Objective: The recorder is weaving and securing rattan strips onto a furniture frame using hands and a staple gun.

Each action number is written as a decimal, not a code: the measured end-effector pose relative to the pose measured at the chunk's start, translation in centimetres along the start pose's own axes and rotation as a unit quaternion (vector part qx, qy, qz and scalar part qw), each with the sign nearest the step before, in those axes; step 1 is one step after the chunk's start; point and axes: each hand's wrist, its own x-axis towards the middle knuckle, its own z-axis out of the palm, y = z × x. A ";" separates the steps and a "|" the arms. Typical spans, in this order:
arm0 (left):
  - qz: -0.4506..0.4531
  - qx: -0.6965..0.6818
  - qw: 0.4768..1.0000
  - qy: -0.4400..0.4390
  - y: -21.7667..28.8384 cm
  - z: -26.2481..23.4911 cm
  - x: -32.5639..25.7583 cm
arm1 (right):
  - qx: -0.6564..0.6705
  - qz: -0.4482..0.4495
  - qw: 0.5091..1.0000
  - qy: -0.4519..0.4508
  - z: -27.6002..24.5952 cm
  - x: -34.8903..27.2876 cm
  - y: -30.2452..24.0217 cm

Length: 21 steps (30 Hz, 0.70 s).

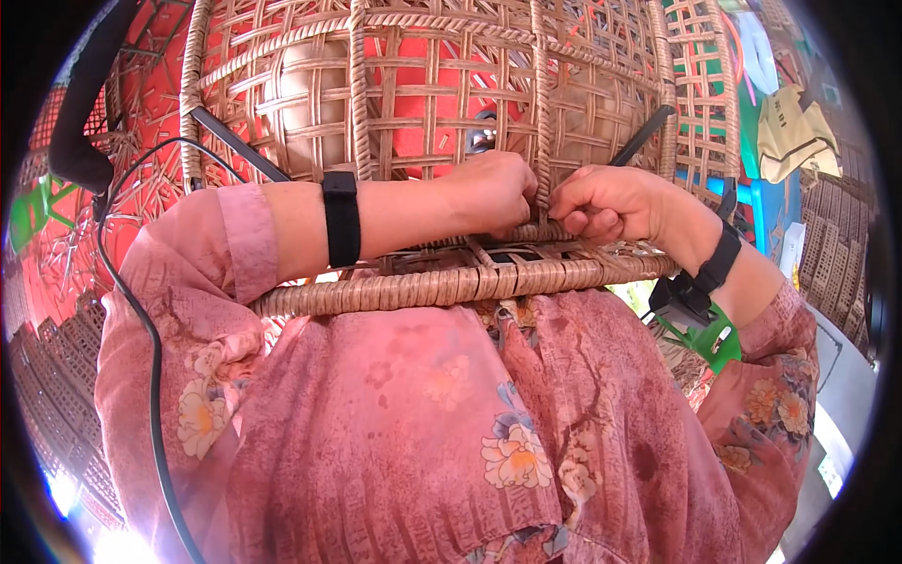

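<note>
A large open-weave wicker frame [442,113] of brown strips, with thick twisted ribs, lies across my lap. Its wrapped near rim [451,287] runs in front of my body. My left hand [498,193] is closed, knuckles up, just left of a twisted rib [542,122]. On that rib's other side, my right hand [606,202] has its fingers curled and its thumb pressed to the forefinger. The two hands almost meet at the rib's lower end. Whatever thin piece either hand may pinch is hidden by the fingers.
Red ground [150,103] strewn with cut strip ends shows at the left and through the weave. A black cable [150,329] hangs down on my left. A beige cloth bag [794,132] is at the far right, near a blue plastic piece [752,193] and stacked woven panels [836,244].
</note>
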 end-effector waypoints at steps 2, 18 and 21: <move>-0.007 0.024 1.000 0.009 0.3 0.2 -0.3 | -0.028 -0.004 0.999 0.022 0.0 0.0 -0.1; -0.013 0.165 0.985 0.057 1.8 0.1 0.4 | -0.161 -0.055 0.973 0.159 1.5 -0.3 0.0; -0.056 0.143 0.988 0.016 2.6 -0.6 0.4 | -0.160 -0.068 0.972 0.160 1.7 -0.4 0.0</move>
